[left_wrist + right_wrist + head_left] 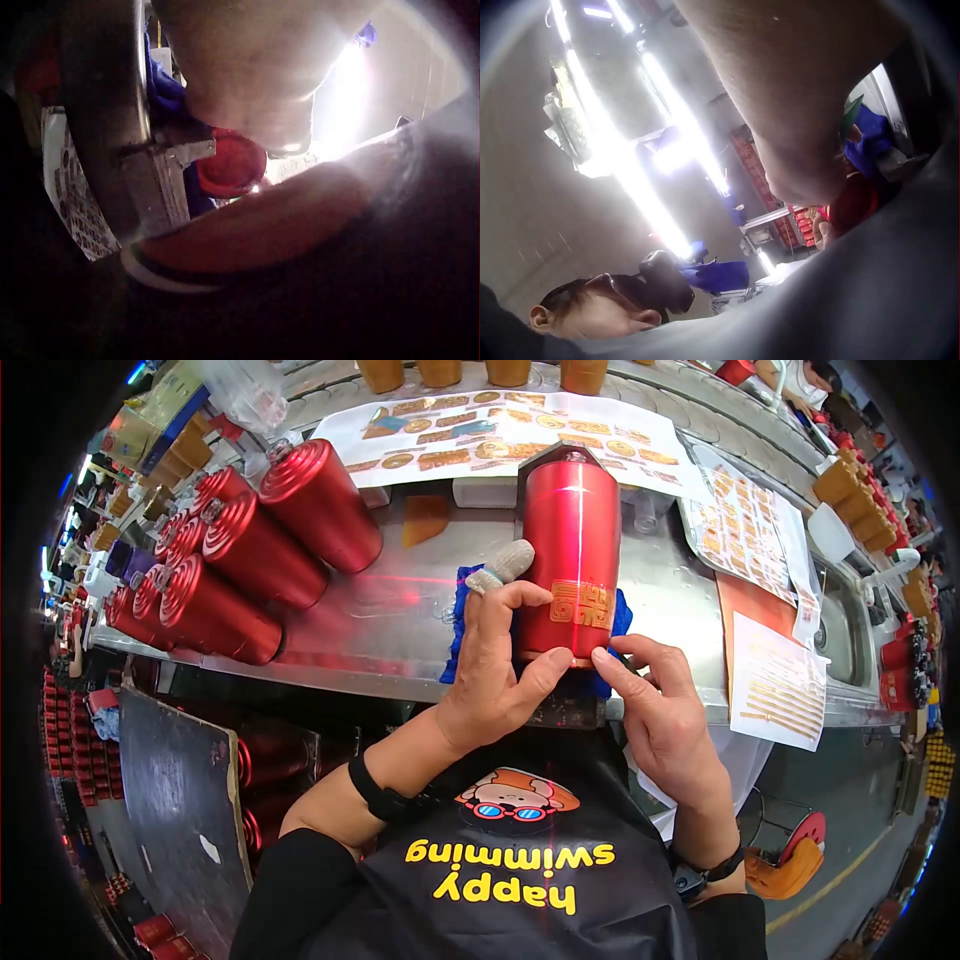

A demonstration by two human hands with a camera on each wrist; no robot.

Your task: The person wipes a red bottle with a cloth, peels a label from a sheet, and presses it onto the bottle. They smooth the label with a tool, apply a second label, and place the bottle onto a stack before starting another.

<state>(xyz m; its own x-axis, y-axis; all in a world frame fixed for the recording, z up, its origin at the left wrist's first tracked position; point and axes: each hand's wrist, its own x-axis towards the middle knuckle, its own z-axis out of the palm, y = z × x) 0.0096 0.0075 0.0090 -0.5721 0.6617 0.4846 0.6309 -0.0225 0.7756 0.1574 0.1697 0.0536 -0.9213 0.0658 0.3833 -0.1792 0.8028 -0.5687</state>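
A shiny red canister lies in front of me on a dark support, its near end toward my body. A gold patterned sticker sits on its side close to that end. My left hand touches the canister from the left, index fingertip at the sticker and thumb at the near rim. A grey cover wraps one left finger. My right hand is at the near rim, thumb tip against it, with a thin green piece between thumb and fingers. Blue cloth lies under the canister.
Several red canisters stand at the left on the metal table. Sheets of gold stickers lie behind the work and on a tray at right. A white sheet with gold strips overhangs the table edge.
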